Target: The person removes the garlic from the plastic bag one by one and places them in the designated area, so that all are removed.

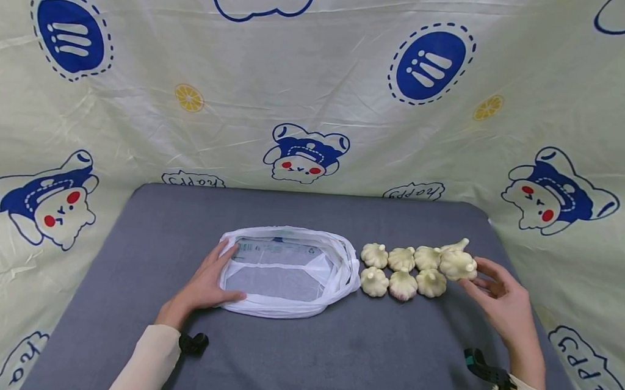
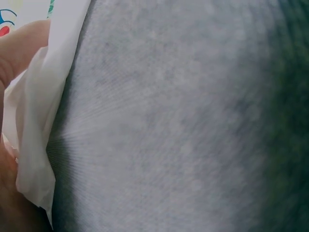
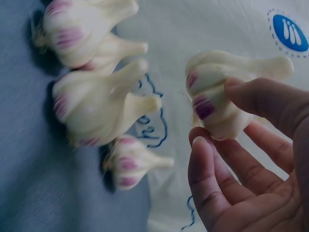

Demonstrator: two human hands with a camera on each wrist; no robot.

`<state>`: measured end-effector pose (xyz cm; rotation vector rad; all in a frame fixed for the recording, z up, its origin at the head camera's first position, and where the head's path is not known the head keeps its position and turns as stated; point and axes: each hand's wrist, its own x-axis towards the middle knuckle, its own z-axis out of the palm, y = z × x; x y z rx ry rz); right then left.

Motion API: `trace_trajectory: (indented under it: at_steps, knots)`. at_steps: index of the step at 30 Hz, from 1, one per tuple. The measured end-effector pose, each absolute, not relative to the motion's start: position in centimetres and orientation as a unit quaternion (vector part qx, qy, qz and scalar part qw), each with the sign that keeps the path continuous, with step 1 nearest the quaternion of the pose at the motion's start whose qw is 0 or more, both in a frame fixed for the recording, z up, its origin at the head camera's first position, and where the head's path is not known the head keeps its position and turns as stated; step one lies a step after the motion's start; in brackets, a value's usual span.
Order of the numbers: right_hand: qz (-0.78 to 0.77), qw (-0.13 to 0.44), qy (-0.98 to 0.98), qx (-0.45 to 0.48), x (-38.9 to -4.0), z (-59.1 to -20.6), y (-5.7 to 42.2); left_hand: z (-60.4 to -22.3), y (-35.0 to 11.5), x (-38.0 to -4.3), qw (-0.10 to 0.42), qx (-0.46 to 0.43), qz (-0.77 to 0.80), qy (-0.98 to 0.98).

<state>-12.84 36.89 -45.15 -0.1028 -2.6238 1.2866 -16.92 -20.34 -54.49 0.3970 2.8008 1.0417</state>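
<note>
A white plastic bag point(image 1: 303, 307) lies on the table with its mouth spread wide and its rim rolled down. My left hand point(image 1: 209, 279) grips the bag's left rim, thumb at the front edge and fingers reaching over the side; in the left wrist view white plastic point(image 2: 36, 121) runs between thumb and fingers. To the right of the bag, my right hand point(image 1: 502, 299) pinches a garlic bulb point(image 3: 215, 96) between thumb and fingertips, held up off the table. Several other garlic bulbs point(image 1: 403, 285) sit in two rows between the bag and this hand.
A grey cloth point(image 1: 332, 368) covers the table. Behind and beside it hangs a pale printed sheet point(image 1: 333, 68) with blue figures. Each wrist wears a dark camera mount point(image 1: 193, 344). The nearest bulbs stand close to the bag's right rim.
</note>
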Motion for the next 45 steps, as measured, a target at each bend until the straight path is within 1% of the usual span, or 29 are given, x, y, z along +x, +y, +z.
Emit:
trace_trajectory:
  at_steps: [8,14,40,45]
  knots:
    - [0.408,0.082,-0.903,-0.107,-12.8,-47.2,38.5,-54.7,-20.4,-16.9,0.06,0.13,0.348,0.927]
    - [0.406,0.082,-0.899,-0.142,-13.0,-48.9,39.2,-54.9,-20.4,-16.9,0.049,0.134,0.353,0.925]
    - [0.432,0.06,-0.879,-0.192,-14.5,-53.0,39.6,-54.9,-20.3,-17.0,0.06,0.131,0.349,0.926]
    - [0.421,0.064,-0.888,-0.177,-14.7,-53.3,39.5,-54.9,-20.4,-17.0,0.052,0.131,0.349,0.926]
